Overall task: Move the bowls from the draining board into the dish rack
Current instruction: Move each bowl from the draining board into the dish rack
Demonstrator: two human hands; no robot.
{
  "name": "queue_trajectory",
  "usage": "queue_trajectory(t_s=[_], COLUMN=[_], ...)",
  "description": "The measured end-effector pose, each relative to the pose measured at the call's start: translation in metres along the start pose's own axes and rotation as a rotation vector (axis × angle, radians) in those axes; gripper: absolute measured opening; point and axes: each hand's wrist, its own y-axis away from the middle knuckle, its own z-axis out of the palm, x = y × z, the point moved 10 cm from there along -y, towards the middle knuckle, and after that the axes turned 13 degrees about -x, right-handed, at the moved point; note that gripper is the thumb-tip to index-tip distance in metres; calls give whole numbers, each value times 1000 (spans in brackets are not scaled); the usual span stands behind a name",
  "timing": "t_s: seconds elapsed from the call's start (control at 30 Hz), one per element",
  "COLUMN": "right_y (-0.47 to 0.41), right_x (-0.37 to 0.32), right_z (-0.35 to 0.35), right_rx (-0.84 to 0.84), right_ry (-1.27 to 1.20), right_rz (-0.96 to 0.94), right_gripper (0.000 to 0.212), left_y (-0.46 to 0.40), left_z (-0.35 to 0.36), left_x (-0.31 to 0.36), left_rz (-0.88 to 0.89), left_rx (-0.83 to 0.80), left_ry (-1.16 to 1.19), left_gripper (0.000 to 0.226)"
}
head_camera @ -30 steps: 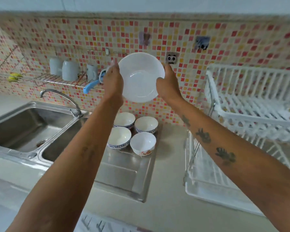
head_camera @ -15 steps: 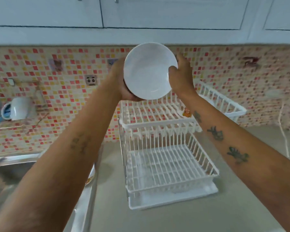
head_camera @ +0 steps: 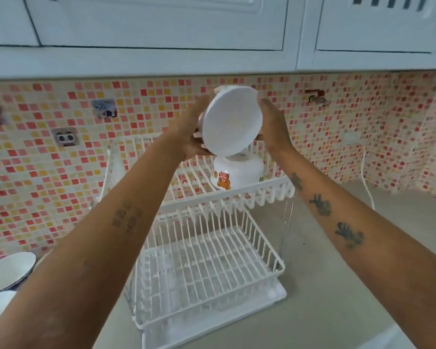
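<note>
A large white bowl point(head_camera: 230, 122) is held up between both hands, tilted so its opening faces me, above the top tier of the white two-tier dish rack point(head_camera: 262, 195). My left hand point(head_camera: 193, 132) grips its left side and underside. My right hand point(head_camera: 275, 124) presses on its right rim. Directly beneath it, a white bowl with a bear picture point(head_camera: 237, 173) lies upside down on the top tier. The lower tier point(head_camera: 207, 270) holds nothing. Two white bowls point(head_camera: 9, 270) show at the lower left edge, partly hidden by my left arm.
The rack stands on a grey counter point(head_camera: 337, 298) against a red, yellow and pink mosaic wall. White cupboards hang above. A white cable point(head_camera: 366, 182) runs down the wall to the right of the rack.
My view swung right from the sink to the rack. Both hands carried the large bowl over the top tier and tipped it. The bear bowl on the rack came into sight.
</note>
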Motion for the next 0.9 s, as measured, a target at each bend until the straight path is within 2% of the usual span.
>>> queue_trajectory(t_s=[0.07,0.17,0.23,0.3,0.37,0.4,0.43,0.5,0.6,0.7,0.8,0.9], right_y=[-2,-8,-16,-26,-38,-43,-44,-31,-26,-27,-29,-23], right_x=[10,28,40,55,75,84,88,77,77,87,95,107], right_z=[-5,-10,-11,-11,-12,-12,-10,-3,5,8,9,17], right_rx=[6,2,-21,-39,-67,-84,-103,-143,-195,-245,-275,-334], right_ry=[-84,-128,-123,-107,-104,-107,-111,-91,-15,10,43,91], right_rz=[40,78,68,75,102,118,144,187,249,285,316,434], right_gripper=[39,50,58,78,108,114,113,100,70,29,19,53], left_y=[-7,-16,-19,-19,-21,-22,-24,-27,-29,-31,-33,-37], left_z=[3,7,10,14,18,20,22,23,22,23,28,32], left_x=[3,7,10,12,10,8,6,1,-9,-19,-25,-35], left_rz=[54,133,202,289,345,353,355,337,273,220,196,160], left_rx=[21,76,111,128,121,115,104,83,76,73,51,5], left_ry=[-137,-301,-410,-531,-651,-712,-770,-883,-1053,-1162,-1232,-1299], left_gripper=[57,64,58,53,58,61,63,65,66,67,71,67])
